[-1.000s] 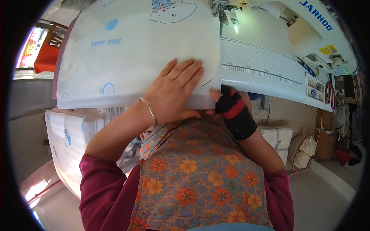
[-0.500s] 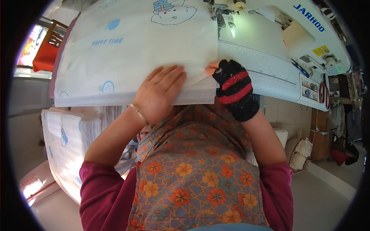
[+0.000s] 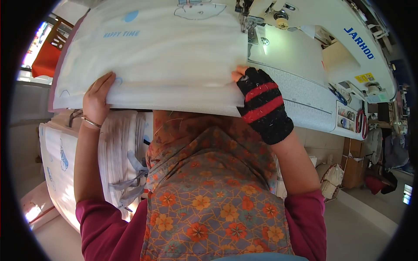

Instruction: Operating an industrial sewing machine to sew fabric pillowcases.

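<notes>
A large white quilted fabric piece (image 3: 165, 56) with pale blue printed drawings lies across the sewing table. My left hand (image 3: 98, 98), with a thin bangle at the wrist, grips its near edge at the left. My right hand (image 3: 257, 93), in a black fingerless glove with red stripes, pinches the fabric's near right corner. That corner lies just in front of the needle and presser foot (image 3: 249, 24) of the white sewing machine (image 3: 331, 39).
A stack of folded white fabric pieces (image 3: 117, 148) hangs below the table on my left. Scissors (image 3: 359, 121) and small items lie on the table's right end. A cardboard box and basket (image 3: 337, 174) stand on the floor at right. A red object (image 3: 45, 61) sits far left.
My left hand has slid leftward from the middle of the fabric to its left near edge. My right hand has moved forward along the fabric's right edge, closer to the needle.
</notes>
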Demonstrator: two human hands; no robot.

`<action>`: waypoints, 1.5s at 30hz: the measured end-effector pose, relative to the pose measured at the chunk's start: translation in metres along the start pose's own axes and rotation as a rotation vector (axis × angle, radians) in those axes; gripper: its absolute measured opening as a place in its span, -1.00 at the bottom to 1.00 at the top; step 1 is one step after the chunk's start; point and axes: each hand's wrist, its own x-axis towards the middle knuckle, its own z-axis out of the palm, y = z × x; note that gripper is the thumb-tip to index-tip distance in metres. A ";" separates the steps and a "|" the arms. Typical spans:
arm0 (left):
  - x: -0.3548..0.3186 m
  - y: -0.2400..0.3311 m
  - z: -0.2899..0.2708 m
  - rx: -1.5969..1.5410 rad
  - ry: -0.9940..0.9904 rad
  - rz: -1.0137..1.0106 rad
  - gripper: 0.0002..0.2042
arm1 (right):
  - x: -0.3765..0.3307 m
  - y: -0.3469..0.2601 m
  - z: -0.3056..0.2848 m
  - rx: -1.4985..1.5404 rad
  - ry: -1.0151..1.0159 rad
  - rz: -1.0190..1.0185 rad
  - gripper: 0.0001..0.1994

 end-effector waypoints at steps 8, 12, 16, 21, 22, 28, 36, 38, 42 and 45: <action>0.044 -0.022 0.011 0.089 -0.055 0.069 -0.41 | 0.028 0.019 0.006 -0.029 0.034 0.035 -0.46; 0.052 -0.019 0.012 0.147 -0.071 0.071 -0.44 | 0.042 0.033 0.010 -0.043 0.021 0.055 -0.46; 0.048 -0.011 0.010 0.247 -0.087 0.133 -0.56 | 0.047 0.040 0.011 -0.087 0.014 0.061 -0.44; 0.019 0.022 -0.011 0.273 -0.118 0.220 -0.66 | 0.046 0.047 0.009 -0.091 0.011 0.062 -0.45; 0.014 0.031 -0.016 0.261 -0.132 0.231 -0.66 | 0.046 0.048 0.007 -0.070 -0.019 0.069 -0.45; -0.006 0.077 -0.037 0.208 -0.187 0.240 -0.66 | 0.042 0.060 -0.008 0.035 0.036 0.011 -0.54; -0.017 0.109 -0.035 0.135 -0.278 0.212 -0.69 | 0.042 0.051 0.001 -0.041 0.007 -0.007 -0.59; -0.015 0.112 -0.036 0.110 -0.307 0.203 -0.73 | 0.042 0.052 0.003 -0.077 0.023 -0.021 -0.58; -0.007 0.129 -0.042 -0.021 -0.427 0.218 -0.75 | 0.042 0.055 0.006 -0.160 0.044 -0.005 -0.57; -0.004 0.151 -0.045 -0.156 -0.600 0.289 -0.76 | 0.039 0.049 0.004 -0.135 0.039 -0.023 -0.56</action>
